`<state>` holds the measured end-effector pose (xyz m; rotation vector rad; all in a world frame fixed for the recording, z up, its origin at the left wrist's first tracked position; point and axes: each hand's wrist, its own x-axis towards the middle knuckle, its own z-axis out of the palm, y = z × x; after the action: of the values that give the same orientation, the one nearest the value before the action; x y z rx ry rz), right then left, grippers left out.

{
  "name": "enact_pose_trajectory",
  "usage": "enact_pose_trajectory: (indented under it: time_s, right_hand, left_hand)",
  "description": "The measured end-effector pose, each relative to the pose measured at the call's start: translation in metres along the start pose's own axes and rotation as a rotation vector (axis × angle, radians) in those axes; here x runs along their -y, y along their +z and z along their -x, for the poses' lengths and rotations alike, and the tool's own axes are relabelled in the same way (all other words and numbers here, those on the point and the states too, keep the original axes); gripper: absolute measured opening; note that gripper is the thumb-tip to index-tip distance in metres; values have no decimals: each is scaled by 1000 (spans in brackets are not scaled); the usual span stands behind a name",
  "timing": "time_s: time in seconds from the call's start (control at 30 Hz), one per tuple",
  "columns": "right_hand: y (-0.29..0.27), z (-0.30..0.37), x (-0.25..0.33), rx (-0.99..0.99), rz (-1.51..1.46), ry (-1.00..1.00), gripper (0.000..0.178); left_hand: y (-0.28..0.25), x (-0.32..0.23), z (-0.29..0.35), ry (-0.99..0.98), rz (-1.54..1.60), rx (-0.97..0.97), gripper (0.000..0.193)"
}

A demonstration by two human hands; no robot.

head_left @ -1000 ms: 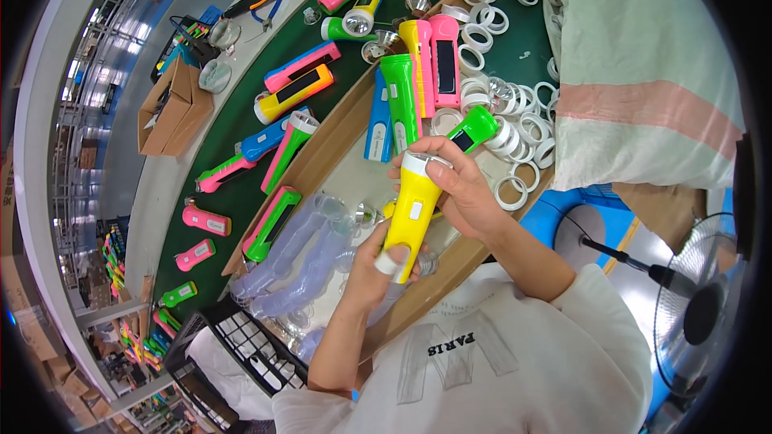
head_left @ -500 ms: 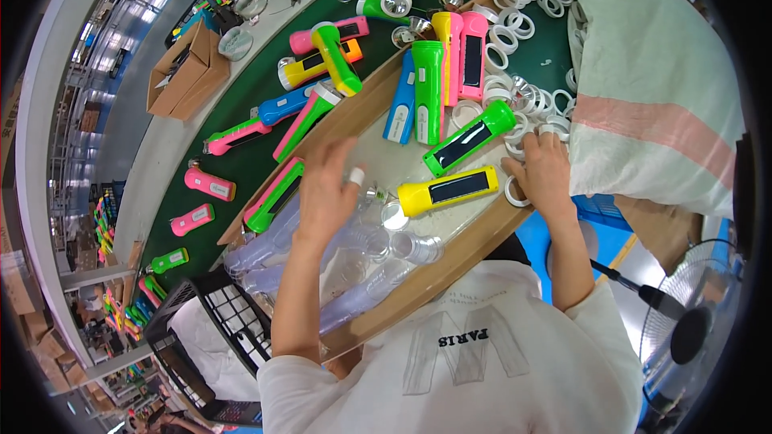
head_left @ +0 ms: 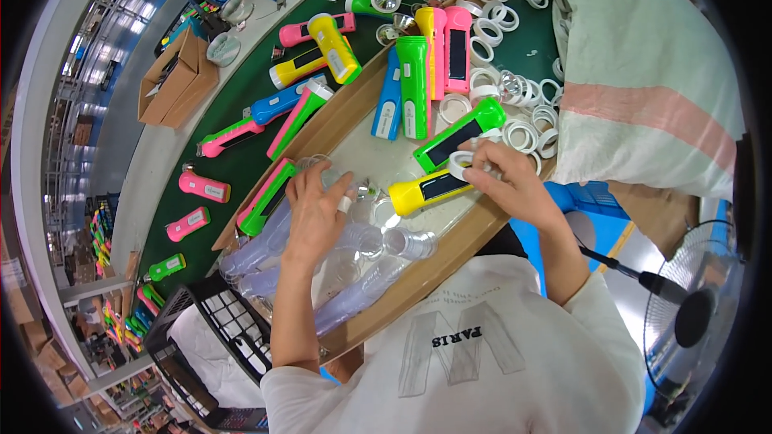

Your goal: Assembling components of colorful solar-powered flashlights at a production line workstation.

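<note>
Within the shallow brown cardboard tray (head_left: 446,257), a yellow plastic flashlight with a dark panel (head_left: 408,198) lay partly behind the right hand (head_left: 515,185). Over the tray's left part, the left hand (head_left: 316,217) curled beside a thin, clear round piece (head_left: 309,162); whether it gripped this, I couldn't tell. The right had just left the rings at the tray's right end, pinching one white plastic ring (head_left: 460,164), now singled out above the tray.

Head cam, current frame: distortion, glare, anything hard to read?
Head view: strong fisheye, the bench bowing at left, corners black. Head view: glare on the floor beside the fan, highlights on the clear tubes. Head view: right hand and its white ring read clearly; far-left shelves too small to judge focus.
</note>
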<state>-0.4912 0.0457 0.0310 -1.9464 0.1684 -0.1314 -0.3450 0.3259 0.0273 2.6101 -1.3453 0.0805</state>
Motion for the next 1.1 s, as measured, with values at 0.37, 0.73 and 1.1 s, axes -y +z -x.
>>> enact_pose_trajectory:
  time_s: [0.37, 0.73, 1.1]
  right_hand:
    - [68, -30, -6, 64, -1576, 524, 41]
    - [12, -29, -24, 42, -1732, 418, 40]
    - [-11, -31, -31, 10, -1725, 451, 55]
  left_hand:
    - [-20, -35, -51, -498, 1166, -187, 18]
    - [39, 67, -329, -129, 306, -349, 26]
    - [103, 120, -467, -296, -61, 18, 60]
